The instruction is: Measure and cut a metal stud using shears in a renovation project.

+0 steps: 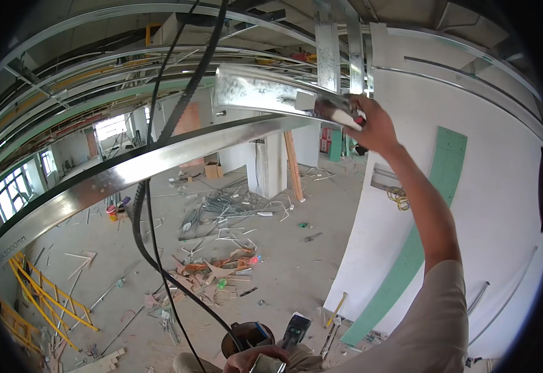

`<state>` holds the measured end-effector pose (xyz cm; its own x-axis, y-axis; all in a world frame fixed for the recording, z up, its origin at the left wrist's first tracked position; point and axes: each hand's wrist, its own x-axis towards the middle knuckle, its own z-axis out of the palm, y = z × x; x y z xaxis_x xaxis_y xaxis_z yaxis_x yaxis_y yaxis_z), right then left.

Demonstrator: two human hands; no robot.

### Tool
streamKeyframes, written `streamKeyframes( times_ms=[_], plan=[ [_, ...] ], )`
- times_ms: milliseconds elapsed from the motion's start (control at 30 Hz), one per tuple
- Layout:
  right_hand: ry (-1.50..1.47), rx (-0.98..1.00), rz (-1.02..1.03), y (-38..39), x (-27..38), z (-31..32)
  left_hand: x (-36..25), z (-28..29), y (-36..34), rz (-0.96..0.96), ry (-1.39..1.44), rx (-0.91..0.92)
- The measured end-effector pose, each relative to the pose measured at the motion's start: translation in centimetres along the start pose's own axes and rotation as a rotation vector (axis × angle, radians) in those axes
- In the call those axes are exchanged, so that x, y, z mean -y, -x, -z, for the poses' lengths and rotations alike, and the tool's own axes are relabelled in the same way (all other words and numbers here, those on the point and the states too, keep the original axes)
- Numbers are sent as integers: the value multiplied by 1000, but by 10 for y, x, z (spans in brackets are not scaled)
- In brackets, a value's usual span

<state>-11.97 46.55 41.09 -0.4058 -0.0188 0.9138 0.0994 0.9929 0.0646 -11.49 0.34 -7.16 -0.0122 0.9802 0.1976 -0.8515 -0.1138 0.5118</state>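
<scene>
My right hand (pixel 376 124) is raised at upper right, its fingers closed round the end of a short, shiny metal channel (pixel 262 93). The channel points leftward, just above a long metal stud (pixel 128 171) that runs across the view from lower left. Low at the bottom edge is my left hand (pixel 253 359), partly cut off by the frame. It closes round a small shiny thing (pixel 268 365) whose kind I cannot make out. Close to it are a round brown bucket (pixel 229 343) and a dark tool (pixel 295 329).
Black cables (pixel 139 217) hang past the stud. Metal offcuts (pixel 218 211) and board scraps (pixel 222 268) litter the floor below. A yellow ladder-like frame (pixel 54 304) is at lower left. On the right, a green strip (pixel 402 267) crosses the white wall (pixel 495 248). Metal framing (pixel 97 53) spans overhead.
</scene>
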Motion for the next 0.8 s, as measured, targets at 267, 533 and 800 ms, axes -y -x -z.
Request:
streamKeyframes(
  times_ms=[267, 533, 800],
  plan=[
    [-87, 124, 262, -92, 24, -25, -8, -5, -4, 51, -144, 37],
    [-234, 100, 345, -113, 26, -53, -5, -3, 15, 165, -231, 39],
    [-334, 145, 405, -108, 27, -72, 7, 27, 23, 214, -218, 104]
  ],
)
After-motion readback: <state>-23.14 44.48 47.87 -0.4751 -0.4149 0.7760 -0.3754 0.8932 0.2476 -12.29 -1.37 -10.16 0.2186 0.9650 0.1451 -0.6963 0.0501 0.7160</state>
